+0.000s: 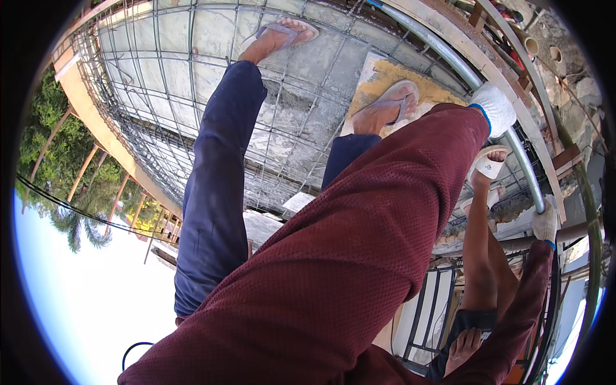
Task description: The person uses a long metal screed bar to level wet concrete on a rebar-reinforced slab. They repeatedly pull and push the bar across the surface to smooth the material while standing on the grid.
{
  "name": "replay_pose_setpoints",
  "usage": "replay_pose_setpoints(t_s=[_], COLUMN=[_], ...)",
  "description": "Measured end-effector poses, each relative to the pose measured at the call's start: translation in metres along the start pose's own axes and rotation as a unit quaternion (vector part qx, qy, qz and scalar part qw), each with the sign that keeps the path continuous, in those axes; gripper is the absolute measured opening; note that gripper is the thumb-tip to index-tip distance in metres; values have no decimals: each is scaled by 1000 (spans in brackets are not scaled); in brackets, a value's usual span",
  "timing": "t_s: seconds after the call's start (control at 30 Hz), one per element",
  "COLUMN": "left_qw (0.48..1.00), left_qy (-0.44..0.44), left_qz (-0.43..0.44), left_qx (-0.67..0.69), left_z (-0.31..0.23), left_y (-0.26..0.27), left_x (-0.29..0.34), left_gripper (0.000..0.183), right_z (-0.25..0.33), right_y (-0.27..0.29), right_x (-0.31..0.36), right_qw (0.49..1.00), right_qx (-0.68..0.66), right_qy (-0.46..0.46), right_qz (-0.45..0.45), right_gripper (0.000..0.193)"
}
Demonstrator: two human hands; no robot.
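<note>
My left hand (495, 108), in a white knitted glove with a blue cuff, is closed around a silver metal pipe (527, 168). Farther right and lower, my right hand (545, 221), gloved the same way, wraps the pipe near its lower end. Both arms wear maroon sleeves; the left one crosses the middle of the view. From my left hand the pipe runs up and left to the top edge, where a blue piece shows. The gloves hide my fingers in part. Beyond the pipe lies a long pale board (527, 115).
A steel rebar grid (191, 38) covers the concrete surface underfoot, where feet in flip-flops (282, 35) stand. Another person's leg (478, 250) and white slide (491, 165) are near my right arm. A yellow-stained board (378, 83) lies on the concrete. Trees and sky show left.
</note>
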State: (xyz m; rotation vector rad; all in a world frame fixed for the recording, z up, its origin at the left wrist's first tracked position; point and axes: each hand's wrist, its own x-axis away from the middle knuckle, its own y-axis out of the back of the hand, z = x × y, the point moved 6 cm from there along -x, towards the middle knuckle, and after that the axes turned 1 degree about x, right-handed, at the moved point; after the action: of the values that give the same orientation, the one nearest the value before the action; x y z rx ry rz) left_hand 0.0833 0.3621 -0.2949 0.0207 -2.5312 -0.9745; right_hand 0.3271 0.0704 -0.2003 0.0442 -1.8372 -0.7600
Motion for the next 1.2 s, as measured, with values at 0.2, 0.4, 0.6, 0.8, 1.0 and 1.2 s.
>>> replay_pose_setpoints(t_s=[0.2,0.4,0.6,0.8,1.0,1.2], left_qw=[998,988,979,974,957,929], left_qy=[-41,-108,-148,-190,-231,-243], left_qz=[48,112,142,125,172,271], left_qx=[17,2,-11,-9,-35,-73], left_z=[3,-6,-1,7,22,32], left_y=[18,23,8,3,5,-4], left_x=[37,75,110,154,190,209], left_gripper=[16,14,13,9,8,9], right_z=[75,129,184,241,315,359], right_y=[42,33,4,-34,-63,-79], right_x=[66,150,211,266,300,321], right_qw=[992,985,976,960,937,925], right_qx=[-30,-50,-97,-154,-207,-218], right_qy=[-90,-140,-187,-214,-254,-287], right_qz=[81,89,63,91,122,124], right_gripper=[42,37,21,30,21,14])
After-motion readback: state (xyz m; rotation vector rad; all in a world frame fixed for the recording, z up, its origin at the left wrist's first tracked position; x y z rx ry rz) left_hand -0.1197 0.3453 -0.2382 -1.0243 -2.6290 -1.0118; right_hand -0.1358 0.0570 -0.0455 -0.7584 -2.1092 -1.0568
